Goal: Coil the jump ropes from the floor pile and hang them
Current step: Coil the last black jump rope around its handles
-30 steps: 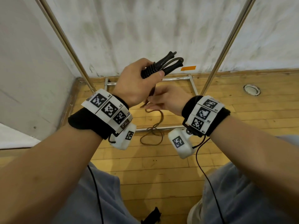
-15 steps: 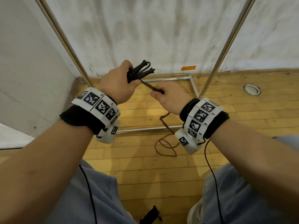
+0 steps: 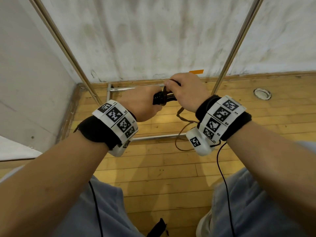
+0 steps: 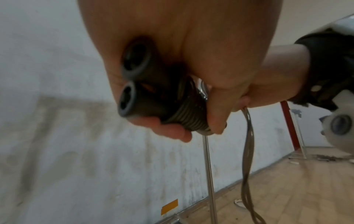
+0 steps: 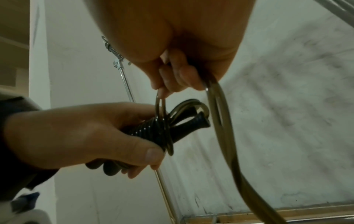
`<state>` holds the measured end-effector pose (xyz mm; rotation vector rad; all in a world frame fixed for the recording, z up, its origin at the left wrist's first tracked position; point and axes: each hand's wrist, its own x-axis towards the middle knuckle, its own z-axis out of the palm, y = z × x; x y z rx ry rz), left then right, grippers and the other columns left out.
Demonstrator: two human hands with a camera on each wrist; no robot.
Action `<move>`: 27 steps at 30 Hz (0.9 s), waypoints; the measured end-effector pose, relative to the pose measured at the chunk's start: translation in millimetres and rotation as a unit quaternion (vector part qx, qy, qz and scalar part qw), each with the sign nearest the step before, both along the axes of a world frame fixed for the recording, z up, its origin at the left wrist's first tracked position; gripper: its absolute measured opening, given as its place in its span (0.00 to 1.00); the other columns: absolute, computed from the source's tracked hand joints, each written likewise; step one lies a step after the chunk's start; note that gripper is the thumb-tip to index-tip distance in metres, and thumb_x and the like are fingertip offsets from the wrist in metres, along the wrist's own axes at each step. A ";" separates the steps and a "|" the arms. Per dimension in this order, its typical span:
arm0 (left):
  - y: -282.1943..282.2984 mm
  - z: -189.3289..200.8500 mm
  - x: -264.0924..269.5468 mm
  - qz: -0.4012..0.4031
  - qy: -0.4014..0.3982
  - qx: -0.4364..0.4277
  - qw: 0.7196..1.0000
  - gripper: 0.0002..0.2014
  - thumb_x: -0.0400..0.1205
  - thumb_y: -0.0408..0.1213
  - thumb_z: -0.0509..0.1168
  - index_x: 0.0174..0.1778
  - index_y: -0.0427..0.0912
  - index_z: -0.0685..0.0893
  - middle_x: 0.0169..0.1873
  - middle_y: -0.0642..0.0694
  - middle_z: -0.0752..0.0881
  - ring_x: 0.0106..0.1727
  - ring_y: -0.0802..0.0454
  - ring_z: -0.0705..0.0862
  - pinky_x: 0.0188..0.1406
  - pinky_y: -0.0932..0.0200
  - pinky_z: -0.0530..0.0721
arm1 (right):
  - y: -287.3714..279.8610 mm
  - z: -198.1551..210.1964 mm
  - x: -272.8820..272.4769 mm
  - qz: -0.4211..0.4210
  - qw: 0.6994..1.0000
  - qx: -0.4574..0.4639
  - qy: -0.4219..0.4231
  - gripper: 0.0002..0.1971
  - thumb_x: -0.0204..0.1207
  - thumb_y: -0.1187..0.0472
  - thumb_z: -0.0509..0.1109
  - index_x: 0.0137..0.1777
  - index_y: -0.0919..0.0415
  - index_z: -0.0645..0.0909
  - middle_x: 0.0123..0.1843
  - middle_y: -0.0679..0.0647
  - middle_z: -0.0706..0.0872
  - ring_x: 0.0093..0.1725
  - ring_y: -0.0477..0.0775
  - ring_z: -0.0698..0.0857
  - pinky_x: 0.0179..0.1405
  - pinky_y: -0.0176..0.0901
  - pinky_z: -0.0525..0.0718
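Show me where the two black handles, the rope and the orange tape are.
Black handles (image 5: 184, 128): right wrist view, on the flared handle past the wraps.
Rope (image 5: 220, 109): right wrist view, on the hanging strands.
Orange tape (image 3: 196, 72): head view, strip's middle.

Handles (image 3: 160, 100) in left hand (image 3: 140, 106), right hand (image 3: 186, 93) just right; cord (image 3: 181, 132) trailing down onto floor (image 3: 162, 168).

Both forearms reach forward side by side at chest height, each wrist wrapped in a black band with white marker tiles. The left hand (image 3: 143, 103) is closed in a fist, knuckles up, fingers and thumb curled round the jump rope (image 5: 164, 128) handles. The right hand (image 3: 186, 93) sits just above and beside it, almost touching, fingertips (image 5: 172, 78) bent down and pinching the cord.
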<state>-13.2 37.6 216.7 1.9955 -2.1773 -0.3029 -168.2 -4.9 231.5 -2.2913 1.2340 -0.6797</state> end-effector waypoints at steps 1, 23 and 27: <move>0.7 0.2 -1.9 -0.009 -0.002 -0.008 1.000 0.14 0.79 0.51 0.65 0.61 0.57 0.76 0.43 0.58 0.84 0.37 0.56 0.77 0.35 0.62 0.64 | -1.7 0.2 -0.5 -0.010 1.000 0.001 -0.005 0.17 0.83 0.54 0.59 0.32 0.56 0.76 0.27 0.45 0.73 0.27 0.43 0.71 0.27 0.23 0.67; 15.3 16.3 -3.9 0.016 0.151 -0.129 0.980 0.13 0.78 0.57 0.65 0.47 0.53 0.74 0.29 0.60 0.76 0.30 0.64 0.75 0.24 0.68 0.65 | -10.9 -12.8 1.7 -0.031 0.861 0.383 -0.334 0.14 0.82 0.65 0.59 0.34 0.58 0.77 0.20 0.47 0.74 0.18 0.43 0.66 0.15 0.33 0.61; 9.1 19.0 2.2 0.056 0.206 -0.143 0.967 0.19 0.79 0.55 0.64 0.58 0.45 0.78 0.37 0.54 0.83 0.37 0.54 0.81 0.33 0.59 0.76 | 3.5 -19.1 13.3 0.009 0.907 0.313 -0.280 0.16 0.84 0.60 0.58 0.33 0.56 0.75 0.24 0.49 0.72 0.20 0.45 0.64 0.19 0.38 0.61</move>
